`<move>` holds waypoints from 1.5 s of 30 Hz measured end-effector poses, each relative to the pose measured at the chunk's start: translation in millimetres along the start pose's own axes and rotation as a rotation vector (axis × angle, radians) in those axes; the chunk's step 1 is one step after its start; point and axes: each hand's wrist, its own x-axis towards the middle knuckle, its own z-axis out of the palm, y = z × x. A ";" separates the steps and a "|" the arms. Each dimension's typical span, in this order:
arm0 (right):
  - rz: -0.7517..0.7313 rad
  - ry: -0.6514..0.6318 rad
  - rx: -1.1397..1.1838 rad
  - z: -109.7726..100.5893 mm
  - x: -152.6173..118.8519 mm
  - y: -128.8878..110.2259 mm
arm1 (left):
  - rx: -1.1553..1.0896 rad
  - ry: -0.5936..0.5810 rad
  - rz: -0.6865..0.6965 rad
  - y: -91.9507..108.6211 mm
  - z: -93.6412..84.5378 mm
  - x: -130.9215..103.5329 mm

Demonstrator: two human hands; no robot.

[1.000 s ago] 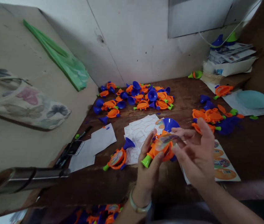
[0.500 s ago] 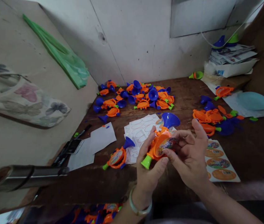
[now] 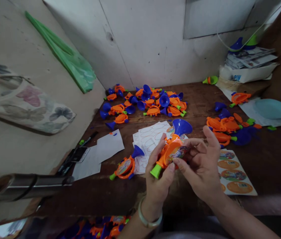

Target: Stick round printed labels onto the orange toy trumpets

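Note:
My left hand (image 3: 156,179) is wrapped round an orange toy trumpet (image 3: 167,151) with a blue bell and a green mouthpiece. Between the thumb and fingers of my right hand (image 3: 202,166) is an oval printed sticker (image 3: 179,152), held against the toy's oval face; how much of it is stuck down I cannot tell. Just right of that hand lies a sheet of oval stickers (image 3: 237,176). A toy trumpet with a picture on its face (image 3: 125,167) rests on the table to the left. Behind my hands are used backing sheets (image 3: 149,136) with oval outlines.
Several orange and blue toy trumpets (image 3: 152,103) are heaped at the back of the wooden table (image 3: 195,113). More toy parts (image 3: 227,124) lie at right, near a light blue dish (image 3: 274,109). A steel flask (image 3: 26,187) stands at left. Below the front edge are more toys (image 3: 103,229).
The view has shifted slightly. Both hands keep nearly the same pose, the left thumb a little closer in on the trumpet, the sticker still at its face.

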 end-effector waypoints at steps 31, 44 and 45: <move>-0.325 0.119 -0.625 -1.0 22.8 5.5 | 0.118 -0.029 0.252 -8.7 -2.2 -6.4; -0.288 0.154 -0.648 -3.0 23.1 21.6 | 0.073 0.055 0.170 -12.5 -5.2 -11.6; -0.304 0.179 -0.670 -4.2 25.2 25.7 | 0.041 0.058 0.155 -14.1 -5.8 -12.6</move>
